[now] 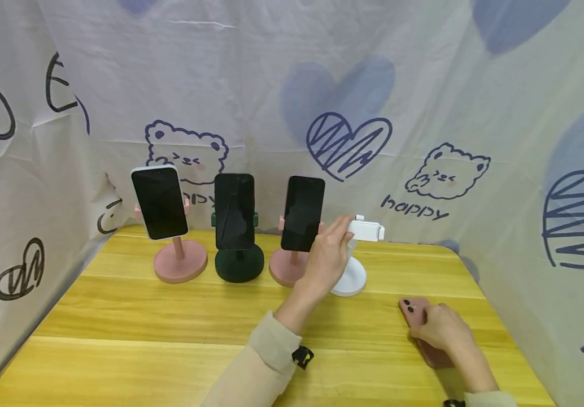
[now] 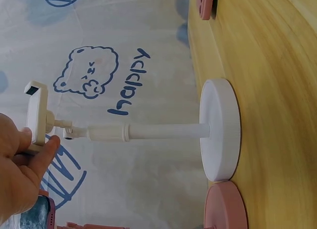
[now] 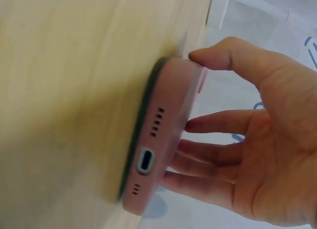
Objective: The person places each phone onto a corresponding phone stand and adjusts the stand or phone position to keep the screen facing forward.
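Note:
My left hand (image 1: 328, 254) grips the left end of the clamp (image 1: 365, 230) on a white phone stand (image 1: 350, 278). In the left wrist view, thumb and finger pinch that clamp (image 2: 37, 113) above the stand's stem and round base (image 2: 220, 130); no phone sits in it. At the table's right side, my right hand (image 1: 444, 327) holds a phone in a pink case (image 1: 431, 351), back side up. The right wrist view shows the thumb at one edge of the pink phone (image 3: 158, 135) and fingertips along its back and far edge.
Left of the white stand, a row of stands holds upright phones: a white-framed phone (image 1: 160, 202) on a pink stand (image 1: 180, 262), a dark phone (image 1: 234, 212) on a dark green stand (image 1: 239, 264), another dark phone (image 1: 303, 213) on a pink stand (image 1: 284, 265). A printed curtain (image 1: 271, 85) hangs behind the table.

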Demonstrator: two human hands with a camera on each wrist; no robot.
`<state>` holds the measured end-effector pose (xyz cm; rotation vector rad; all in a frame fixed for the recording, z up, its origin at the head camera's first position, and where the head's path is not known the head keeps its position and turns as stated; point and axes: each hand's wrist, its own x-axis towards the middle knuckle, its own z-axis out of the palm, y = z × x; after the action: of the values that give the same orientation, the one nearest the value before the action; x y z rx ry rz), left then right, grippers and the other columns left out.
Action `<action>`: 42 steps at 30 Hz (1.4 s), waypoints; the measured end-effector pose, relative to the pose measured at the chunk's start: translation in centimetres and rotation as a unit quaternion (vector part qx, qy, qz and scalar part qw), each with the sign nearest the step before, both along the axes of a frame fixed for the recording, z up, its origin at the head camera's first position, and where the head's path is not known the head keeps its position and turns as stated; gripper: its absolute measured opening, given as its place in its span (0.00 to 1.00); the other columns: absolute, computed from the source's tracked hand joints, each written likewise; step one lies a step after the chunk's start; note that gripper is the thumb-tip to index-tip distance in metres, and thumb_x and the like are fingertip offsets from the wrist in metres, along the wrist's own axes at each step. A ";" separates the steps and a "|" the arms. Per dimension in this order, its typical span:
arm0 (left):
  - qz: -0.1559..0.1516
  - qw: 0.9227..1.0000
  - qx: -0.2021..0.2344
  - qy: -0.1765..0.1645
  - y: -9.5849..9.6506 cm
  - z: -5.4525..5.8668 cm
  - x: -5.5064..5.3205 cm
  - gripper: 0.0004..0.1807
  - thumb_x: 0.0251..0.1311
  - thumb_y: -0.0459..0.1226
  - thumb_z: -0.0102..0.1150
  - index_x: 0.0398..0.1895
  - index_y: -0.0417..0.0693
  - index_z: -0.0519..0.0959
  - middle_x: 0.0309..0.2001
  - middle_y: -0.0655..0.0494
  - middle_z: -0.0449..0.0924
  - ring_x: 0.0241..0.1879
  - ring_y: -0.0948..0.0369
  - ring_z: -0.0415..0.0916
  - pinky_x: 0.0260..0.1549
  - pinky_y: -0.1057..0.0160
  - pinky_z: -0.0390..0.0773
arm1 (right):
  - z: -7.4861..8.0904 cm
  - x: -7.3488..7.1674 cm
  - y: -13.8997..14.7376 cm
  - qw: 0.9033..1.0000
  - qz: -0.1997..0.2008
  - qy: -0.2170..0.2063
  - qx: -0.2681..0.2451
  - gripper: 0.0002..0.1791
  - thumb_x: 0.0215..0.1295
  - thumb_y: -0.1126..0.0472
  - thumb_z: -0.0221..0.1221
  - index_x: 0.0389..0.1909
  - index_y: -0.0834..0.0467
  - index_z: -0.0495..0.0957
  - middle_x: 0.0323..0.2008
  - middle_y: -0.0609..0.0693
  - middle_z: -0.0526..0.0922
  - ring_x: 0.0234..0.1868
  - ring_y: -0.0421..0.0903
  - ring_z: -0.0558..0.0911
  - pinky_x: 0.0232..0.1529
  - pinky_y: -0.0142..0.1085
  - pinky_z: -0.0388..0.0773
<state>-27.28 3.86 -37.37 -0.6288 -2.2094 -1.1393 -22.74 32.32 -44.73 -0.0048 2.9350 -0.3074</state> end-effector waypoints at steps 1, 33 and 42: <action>0.000 1.000 -0.002 -0.003 0.0 0.0 0.0 0.19 0.76 0.33 0.53 0.66 0.36 0.76 0.63 0.44 0.81 0.60 0.53 0.83 0.71 0.38 0.63 | 0.0 0.0 -0.1 1.000 -0.001 0.005 0.000 0.30 0.52 0.45 0.74 0.43 0.66 0.81 0.44 0.65 0.83 0.42 0.60 0.82 0.43 0.58 0.81; -0.017 0.998 0.062 0.009 -2.3 -2.3 4.0 0.27 0.71 0.32 0.63 0.71 0.36 0.72 0.65 0.39 0.76 0.62 0.47 0.79 0.58 0.52 0.83 | 1.5 2.7 -9.3 0.884 0.135 0.443 -0.072 0.49 0.35 0.58 0.81 0.65 0.68 0.78 0.64 0.66 0.77 0.57 0.66 0.79 0.39 0.59 0.87; -0.081 0.977 0.128 -0.150 -4.2 -0.9 5.7 0.18 0.75 0.41 0.60 0.62 0.44 0.80 0.55 0.49 0.84 0.48 0.56 0.85 0.50 0.58 0.86 | 2.9 3.4 -11.9 0.852 0.196 0.478 -0.086 0.48 0.37 0.59 0.79 0.66 0.65 0.78 0.64 0.64 0.77 0.57 0.64 0.80 0.42 0.55 0.88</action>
<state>-21.58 -0.29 -38.30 -0.5633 -2.2303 -1.6682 -19.37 20.46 -41.79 -1.0663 3.7005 -0.6462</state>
